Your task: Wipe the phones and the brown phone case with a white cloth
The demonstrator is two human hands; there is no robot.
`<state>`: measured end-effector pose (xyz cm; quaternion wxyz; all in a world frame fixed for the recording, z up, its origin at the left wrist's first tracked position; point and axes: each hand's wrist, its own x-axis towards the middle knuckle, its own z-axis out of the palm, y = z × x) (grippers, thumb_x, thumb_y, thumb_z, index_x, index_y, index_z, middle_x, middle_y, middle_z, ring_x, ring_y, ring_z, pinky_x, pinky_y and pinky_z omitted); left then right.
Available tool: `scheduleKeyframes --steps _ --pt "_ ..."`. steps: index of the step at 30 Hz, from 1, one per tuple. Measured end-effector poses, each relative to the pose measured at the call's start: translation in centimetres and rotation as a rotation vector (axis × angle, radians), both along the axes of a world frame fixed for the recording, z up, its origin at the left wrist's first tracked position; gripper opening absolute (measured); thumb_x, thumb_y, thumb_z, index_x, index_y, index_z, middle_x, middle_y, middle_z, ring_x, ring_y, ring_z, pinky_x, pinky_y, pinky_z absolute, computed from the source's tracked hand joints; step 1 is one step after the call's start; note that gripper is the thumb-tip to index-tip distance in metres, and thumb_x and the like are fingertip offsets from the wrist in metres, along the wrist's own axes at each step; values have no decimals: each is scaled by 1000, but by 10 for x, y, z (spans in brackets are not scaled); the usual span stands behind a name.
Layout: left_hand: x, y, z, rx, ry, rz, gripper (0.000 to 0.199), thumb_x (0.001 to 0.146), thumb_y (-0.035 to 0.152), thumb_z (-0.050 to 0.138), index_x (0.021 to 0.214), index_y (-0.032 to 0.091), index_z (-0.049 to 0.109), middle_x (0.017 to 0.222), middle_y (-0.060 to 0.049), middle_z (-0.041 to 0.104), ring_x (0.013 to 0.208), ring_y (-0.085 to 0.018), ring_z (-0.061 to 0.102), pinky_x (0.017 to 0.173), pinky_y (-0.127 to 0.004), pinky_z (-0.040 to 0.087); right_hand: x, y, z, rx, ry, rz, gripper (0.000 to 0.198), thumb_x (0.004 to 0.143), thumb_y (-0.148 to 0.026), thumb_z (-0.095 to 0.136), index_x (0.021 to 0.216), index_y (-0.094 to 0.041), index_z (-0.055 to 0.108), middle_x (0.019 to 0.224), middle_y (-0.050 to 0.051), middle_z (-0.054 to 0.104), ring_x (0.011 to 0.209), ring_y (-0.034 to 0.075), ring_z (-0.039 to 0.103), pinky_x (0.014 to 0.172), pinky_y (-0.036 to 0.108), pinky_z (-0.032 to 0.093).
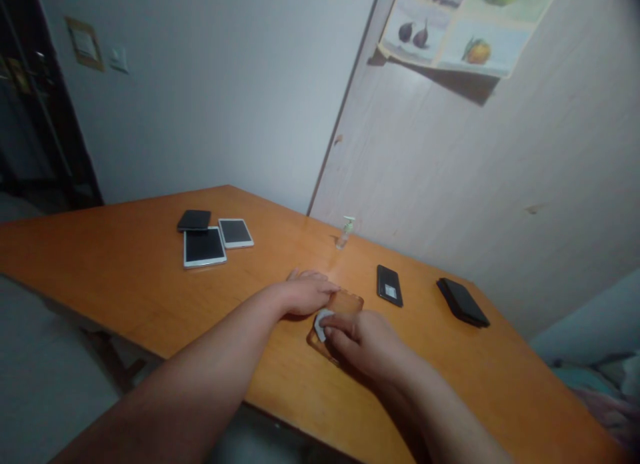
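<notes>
A clear phone case point(350, 301) lies flat on the wooden table in front of me. My left hand point(309, 295) rests palm down at its far left side, fingers stretched out and the thumb at the case's edge. On the near half of the case is a small folded white cloth point(320, 329). My right hand point(367, 344) has its fingers bent and pressed onto this cloth, holding it against the case. The palm of my right hand covers part of the case's right side.
A pump bottle point(343, 235) stands near the wall. To its right lie a dark phone point(389, 285) and a black wallet-like object point(463, 302). Two white-framed tablets point(205, 246) point(236, 233) and a black flat case point(195, 220) sit at the left on the table point(125, 277).
</notes>
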<state>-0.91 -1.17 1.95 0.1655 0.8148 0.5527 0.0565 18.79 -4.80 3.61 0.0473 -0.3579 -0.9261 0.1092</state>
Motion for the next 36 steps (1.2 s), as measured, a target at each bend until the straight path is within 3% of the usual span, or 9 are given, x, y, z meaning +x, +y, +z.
scheduleKeyframes --steps 3,8,12,18,27,33,36 --pt "0 -1 0 19 -2 -11 47 91 40 43 138 43 51 149 1 50 140 -28 37 114 -59 24 0 -3 1 -69 34 72 32 99 -30 42 92 -27 73 73 -2 67 63 12 56 61 24 33" --pt "1 -2 -2 57 -20 -8 47 89 44 48 136 41 53 146 1 52 139 -29 37 113 -55 28 2 -2 1 -6 43 -17 25 96 -30 48 102 -30 73 77 -1 69 65 13 57 62 25 34" --pt "0 -3 -4 58 -42 -12 54 83 52 56 135 40 53 147 -1 51 139 -30 37 113 -57 25 1 -8 4 -156 98 129 30 98 -30 44 83 -26 70 68 -4 63 63 11 54 61 23 34" --pt "1 -3 -6 84 -43 9 57 80 56 60 134 41 52 144 0 52 137 -31 38 113 -54 26 3 -3 -1 -225 167 33 23 94 -31 51 90 -27 73 76 -3 68 69 13 58 64 24 39" --pt "2 -3 -4 70 -33 19 57 79 55 61 133 41 53 143 0 52 135 -32 39 110 -53 29 27 -2 1 -573 198 40 18 89 -27 57 78 -20 69 68 -4 64 59 10 51 57 21 38" --pt "1 -1 -8 91 -63 30 61 75 58 65 133 43 53 141 1 53 134 -31 40 111 -50 28 14 -2 -7 -426 213 25 16 90 -28 56 82 -22 68 72 -4 64 65 11 54 60 22 38" --pt "1 -2 -8 98 -56 16 59 76 60 63 132 42 54 140 1 54 134 -30 41 111 -48 28 16 11 -10 -250 161 -83 16 90 -28 56 83 -22 68 75 -2 65 68 13 56 62 24 38"
